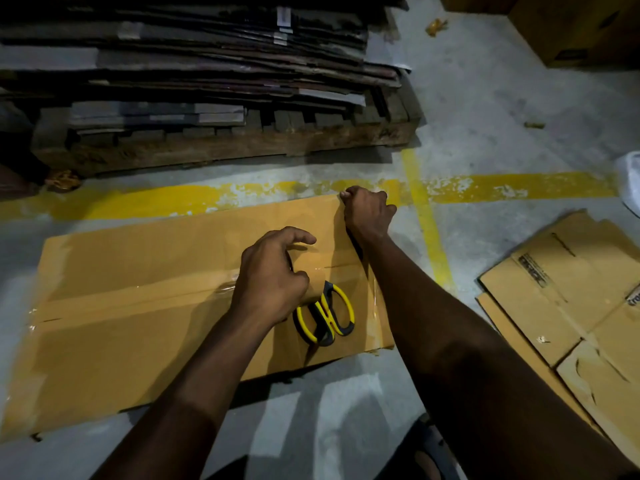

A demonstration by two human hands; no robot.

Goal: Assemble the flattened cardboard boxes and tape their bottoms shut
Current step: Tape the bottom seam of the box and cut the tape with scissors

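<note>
A large flattened cardboard box lies on the concrete floor, with clear tape running along its middle seam and down its right end. My right hand grips the box's far right corner, fingers curled over the edge. My left hand rests on the taped seam near the box's right end, its fingers loosely bent and holding nothing I can see. Yellow-and-black scissors lie on the box just right of my left hand, their blade end partly hidden under it.
A wooden pallet stacked with flattened cardboard stands just behind the box. More flattened boxes lie at the right. Yellow floor lines cross beyond the box. A standing box is at the far right, and my foot is below.
</note>
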